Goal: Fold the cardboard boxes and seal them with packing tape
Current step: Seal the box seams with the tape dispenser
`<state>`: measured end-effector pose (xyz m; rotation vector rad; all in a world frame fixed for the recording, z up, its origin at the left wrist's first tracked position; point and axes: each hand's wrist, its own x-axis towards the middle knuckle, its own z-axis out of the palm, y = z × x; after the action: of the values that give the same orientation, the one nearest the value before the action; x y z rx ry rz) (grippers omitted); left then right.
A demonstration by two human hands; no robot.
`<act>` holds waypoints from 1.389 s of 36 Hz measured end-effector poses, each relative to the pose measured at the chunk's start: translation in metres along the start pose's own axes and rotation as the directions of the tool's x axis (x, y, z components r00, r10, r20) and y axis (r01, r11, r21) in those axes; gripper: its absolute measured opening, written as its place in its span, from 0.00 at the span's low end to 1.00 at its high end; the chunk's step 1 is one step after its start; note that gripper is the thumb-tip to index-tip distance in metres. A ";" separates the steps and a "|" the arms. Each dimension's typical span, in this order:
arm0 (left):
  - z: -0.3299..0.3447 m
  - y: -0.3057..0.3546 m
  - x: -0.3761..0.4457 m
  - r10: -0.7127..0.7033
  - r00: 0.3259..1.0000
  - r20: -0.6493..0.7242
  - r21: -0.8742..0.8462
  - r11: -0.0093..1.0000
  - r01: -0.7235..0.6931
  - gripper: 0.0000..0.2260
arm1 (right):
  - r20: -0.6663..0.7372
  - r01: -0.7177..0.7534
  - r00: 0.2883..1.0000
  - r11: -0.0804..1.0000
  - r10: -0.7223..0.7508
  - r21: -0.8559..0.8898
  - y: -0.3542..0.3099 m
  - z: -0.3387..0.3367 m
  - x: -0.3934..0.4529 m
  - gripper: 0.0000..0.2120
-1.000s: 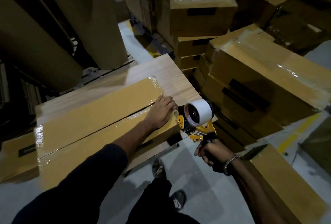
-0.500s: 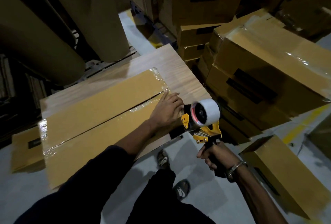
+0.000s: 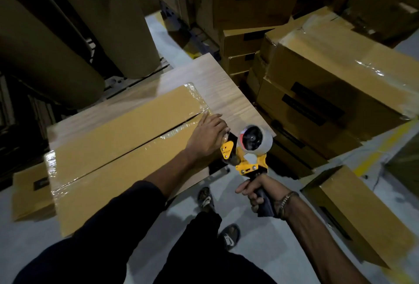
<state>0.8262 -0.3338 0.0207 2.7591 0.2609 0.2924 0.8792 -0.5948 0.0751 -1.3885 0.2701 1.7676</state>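
I see my left hand [image 3: 208, 137] lying flat, fingers straight, pressing the taped seam at the right end of the cardboard box [image 3: 118, 147], which sits on the wooden bench [image 3: 229, 93] at frame centre. My right hand [image 3: 258, 193], low and right of centre, grips the dark handle of the yellow tape dispenser [image 3: 249, 150], its white roll just beside the left hand. Black labels on the stacked boxes [image 3: 328, 93] at upper right are too dim to read.

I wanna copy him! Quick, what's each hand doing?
Left hand: open, pressing flat on the taped brown cardboard box.
Right hand: gripping the yellow tape dispenser handle.
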 end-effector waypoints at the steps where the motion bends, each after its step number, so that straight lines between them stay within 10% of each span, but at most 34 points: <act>1: 0.000 0.000 0.001 0.003 1.000 -0.001 -0.012 1.000 -0.003 0.17 | -0.007 -0.005 1.000 1.000 0.005 -0.016 0.004 -0.003 0.001 0.12; 13: -0.003 0.005 -0.001 -0.017 1.000 0.023 0.004 1.000 0.017 0.20 | -0.284 0.108 0.952 0.993 -0.116 -0.044 0.022 -0.040 0.030 0.10; 20: -0.005 0.011 -0.005 -0.094 0.990 0.100 0.132 0.988 0.080 0.24 | -0.612 0.198 0.639 0.868 -0.467 -0.456 -0.051 -0.045 0.055 0.09; 25: 0.002 0.024 -0.013 -0.331 0.942 0.050 0.203 0.927 0.315 0.30 | -0.537 0.072 0.483 0.643 -0.691 -0.763 -0.095 -0.047 0.075 0.10; 33: 0.003 0.032 -0.027 -0.406 0.913 0.032 0.174 0.902 0.395 0.29 | -0.446 -0.132 0.467 0.439 -0.763 -0.889 -0.101 -0.051 0.122 0.18; 43: -0.026 -0.005 -0.043 -0.263 0.955 0.135 0.112 0.962 0.249 0.33 | -0.449 -0.174 0.642 0.452 -0.622 -0.875 -0.090 -0.063 0.167 0.30; 47: -0.032 -0.016 -0.058 -0.286 0.953 0.098 0.124 0.954 0.274 0.32 | -0.528 -0.297 0.573 0.441 -0.627 -0.847 -0.093 -0.046 0.149 0.30; 50: -0.031 -0.022 -0.074 -0.412 0.911 -0.022 0.126 0.903 0.412 0.30 | -0.433 -0.089 0.408 0.437 -0.804 -0.895 -0.098 -0.010 0.126 0.23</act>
<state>0.7449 -0.3197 0.0286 2.7362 0.8762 0.1598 0.9540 -0.4809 -0.0075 -2.7094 -0.5437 0.4800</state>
